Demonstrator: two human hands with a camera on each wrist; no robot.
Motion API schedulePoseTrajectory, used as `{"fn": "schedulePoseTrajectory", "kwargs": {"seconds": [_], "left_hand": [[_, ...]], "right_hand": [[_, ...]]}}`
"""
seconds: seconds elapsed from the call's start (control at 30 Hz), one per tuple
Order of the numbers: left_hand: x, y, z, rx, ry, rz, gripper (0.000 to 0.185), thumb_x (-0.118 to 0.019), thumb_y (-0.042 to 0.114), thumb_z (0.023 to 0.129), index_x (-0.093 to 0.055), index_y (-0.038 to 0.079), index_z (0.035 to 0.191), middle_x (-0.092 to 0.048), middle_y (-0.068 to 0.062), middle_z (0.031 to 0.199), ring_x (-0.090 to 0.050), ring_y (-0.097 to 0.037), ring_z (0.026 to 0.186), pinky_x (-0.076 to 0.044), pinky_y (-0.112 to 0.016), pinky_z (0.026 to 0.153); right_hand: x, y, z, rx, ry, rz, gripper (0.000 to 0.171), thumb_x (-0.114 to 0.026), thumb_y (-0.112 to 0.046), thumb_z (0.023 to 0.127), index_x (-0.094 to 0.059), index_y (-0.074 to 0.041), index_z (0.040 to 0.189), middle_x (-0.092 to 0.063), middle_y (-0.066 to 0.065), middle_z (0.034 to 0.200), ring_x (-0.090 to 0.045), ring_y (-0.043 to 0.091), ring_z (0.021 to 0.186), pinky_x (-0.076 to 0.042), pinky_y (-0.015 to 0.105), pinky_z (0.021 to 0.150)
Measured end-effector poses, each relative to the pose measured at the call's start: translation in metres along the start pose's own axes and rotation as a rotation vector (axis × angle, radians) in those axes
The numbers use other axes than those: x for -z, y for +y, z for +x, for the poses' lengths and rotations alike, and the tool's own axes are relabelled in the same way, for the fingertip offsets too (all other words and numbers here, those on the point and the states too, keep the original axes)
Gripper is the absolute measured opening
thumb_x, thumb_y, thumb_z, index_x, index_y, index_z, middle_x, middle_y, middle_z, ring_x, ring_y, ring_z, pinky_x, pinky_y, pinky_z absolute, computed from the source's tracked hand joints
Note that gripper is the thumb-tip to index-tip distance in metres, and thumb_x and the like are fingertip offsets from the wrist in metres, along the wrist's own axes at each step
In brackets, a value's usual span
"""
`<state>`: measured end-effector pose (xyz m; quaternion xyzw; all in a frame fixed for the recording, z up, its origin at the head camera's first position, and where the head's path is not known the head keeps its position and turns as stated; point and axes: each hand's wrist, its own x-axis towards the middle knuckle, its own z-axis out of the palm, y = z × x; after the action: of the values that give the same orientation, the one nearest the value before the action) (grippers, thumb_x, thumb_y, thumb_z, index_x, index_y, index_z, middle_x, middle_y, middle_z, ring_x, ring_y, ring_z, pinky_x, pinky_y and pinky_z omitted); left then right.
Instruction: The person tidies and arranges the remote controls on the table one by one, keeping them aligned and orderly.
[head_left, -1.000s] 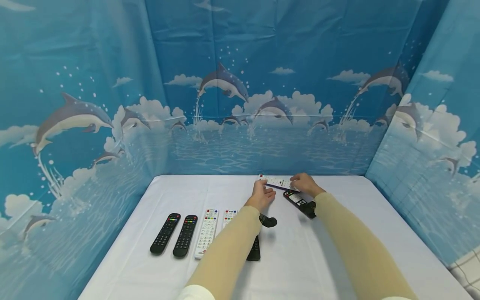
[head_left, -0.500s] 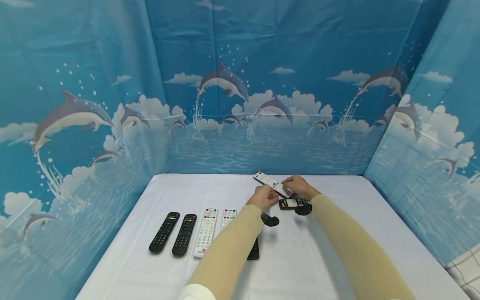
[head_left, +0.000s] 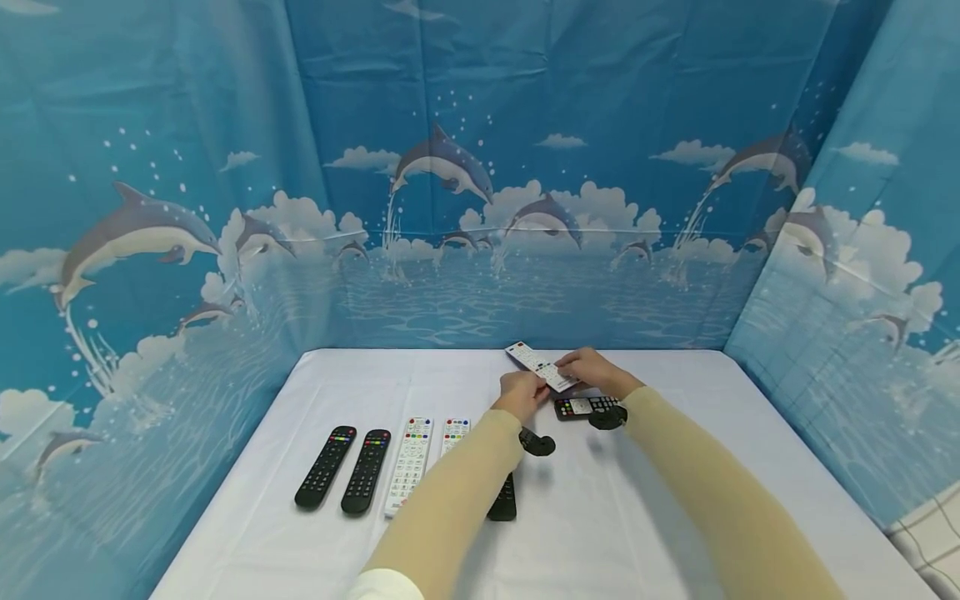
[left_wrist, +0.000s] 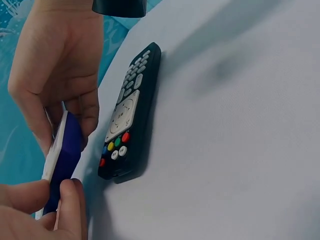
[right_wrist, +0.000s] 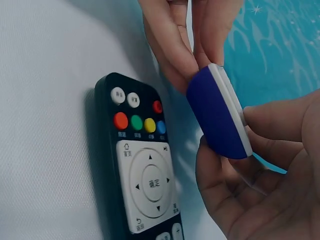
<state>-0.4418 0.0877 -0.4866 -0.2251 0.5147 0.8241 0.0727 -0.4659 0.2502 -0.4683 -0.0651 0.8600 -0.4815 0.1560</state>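
Both hands hold a white remote [head_left: 538, 363] with a blue back [right_wrist: 217, 112] just above the far middle of the white table [head_left: 660, 500]. My left hand [head_left: 532, 386] pinches its near end, thumb and finger on the edges [left_wrist: 60, 200]. My right hand [head_left: 573, 367] grips its side from the right [right_wrist: 250, 145]. The remote is tilted, its button face up and its far end pointing away to the left. Right below it a black remote [head_left: 581, 407] with coloured buttons lies crosswise on the cloth [left_wrist: 127, 117], untouched.
Near the table's front left lies a row of remotes: two black ones [head_left: 324, 467] [head_left: 364, 471], two white ones [head_left: 411, 464] [head_left: 455, 432], and a black one [head_left: 504, 500] half hidden under my left forearm. Blue dolphin-print curtains [head_left: 465, 208] wall the table on three sides.
The white remote has been lifted and turned from crosswise to pointing away-left, with my left hand now gripping it too. The black remote below has swung round to lie crosswise.
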Motion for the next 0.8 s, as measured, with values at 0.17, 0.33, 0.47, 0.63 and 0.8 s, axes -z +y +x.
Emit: {"fn": "schedulePoseTrajectory", "kwargs": {"seconds": [0.17, 0.33, 0.47, 0.63, 0.8], "left_hand": [[0.003, 0.006, -0.012, -0.045, -0.026, 0.028, 0.029, -0.063, -0.019, 0.087, -0.064, -0.013, 0.116, -0.069, -0.021, 0.105, -0.070, -0.026, 0.092, -0.058, -0.037, 0.087], [0.010, 0.010, -0.019, -0.072, -0.057, 0.023, 0.031, -0.063, -0.019, 0.086, -0.062, -0.015, 0.117, -0.069, -0.024, 0.108, -0.071, -0.031, 0.096, -0.058, -0.039, 0.088], [0.016, 0.014, -0.022, -0.092, -0.085, 0.060, 0.034, -0.064, -0.019, 0.086, -0.061, -0.015, 0.120, -0.069, -0.026, 0.109, -0.070, -0.033, 0.099, -0.058, -0.040, 0.088], [0.029, 0.021, -0.026, -0.093, -0.142, 0.177, 0.037, -0.065, -0.016, 0.088, -0.063, -0.011, 0.124, -0.070, -0.023, 0.108, -0.071, -0.030, 0.096, -0.059, -0.038, 0.087], [0.042, 0.027, -0.026, -0.077, -0.222, 0.276, 0.041, -0.065, -0.014, 0.089, -0.061, -0.009, 0.129, -0.071, -0.021, 0.107, -0.072, -0.027, 0.093, -0.060, -0.035, 0.083]], "right_hand": [[0.002, -0.002, -0.002, -0.010, -0.016, -0.005, 0.044, -0.056, -0.016, 0.103, -0.053, 0.004, 0.142, -0.056, 0.020, 0.134, -0.060, 0.021, 0.096, -0.058, 0.044, 0.085], [0.003, -0.005, -0.005, 0.000, -0.046, 0.012, 0.045, -0.056, -0.017, 0.103, -0.051, 0.004, 0.143, -0.056, 0.021, 0.134, -0.061, 0.023, 0.102, -0.057, 0.045, 0.087], [0.000, -0.009, -0.009, -0.002, -0.077, 0.024, 0.046, -0.055, -0.015, 0.103, -0.049, 0.004, 0.144, -0.056, 0.021, 0.134, -0.063, 0.023, 0.101, -0.058, 0.043, 0.086], [-0.007, -0.014, -0.018, -0.006, -0.079, 0.074, 0.048, -0.057, -0.014, 0.102, -0.047, 0.005, 0.144, -0.060, 0.020, 0.128, -0.065, 0.024, 0.100, -0.058, 0.043, 0.084], [-0.017, -0.021, -0.030, -0.006, -0.083, 0.107, 0.050, -0.057, -0.012, 0.101, -0.043, 0.008, 0.145, -0.061, 0.022, 0.125, -0.067, 0.027, 0.100, -0.059, 0.044, 0.083]]}}
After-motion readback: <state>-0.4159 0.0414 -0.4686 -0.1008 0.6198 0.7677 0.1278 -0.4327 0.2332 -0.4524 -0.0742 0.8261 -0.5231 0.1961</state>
